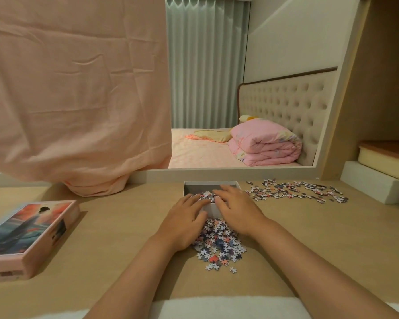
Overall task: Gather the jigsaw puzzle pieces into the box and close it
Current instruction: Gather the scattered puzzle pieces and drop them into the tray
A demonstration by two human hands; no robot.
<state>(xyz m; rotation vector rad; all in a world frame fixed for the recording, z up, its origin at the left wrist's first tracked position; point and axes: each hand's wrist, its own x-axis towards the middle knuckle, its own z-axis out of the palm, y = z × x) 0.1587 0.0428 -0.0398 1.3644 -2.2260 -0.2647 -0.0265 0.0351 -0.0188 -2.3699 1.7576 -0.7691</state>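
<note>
Head view, left hand (186, 218), right hand (236, 209) flat, grip released, box (211, 182) front seemingly half hidden

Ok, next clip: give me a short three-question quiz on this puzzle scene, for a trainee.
1. True or false: the lid sits on the box.
2. Where do loose pieces lie on the table? A: only in front of the box. B: in front of the box and to its right. C: only on the lid.
3. Fill in: the left hand and right hand both reach over the ___.
Key: 1 false, the lid lies apart, to the left. 2 B. 3 box.
</note>
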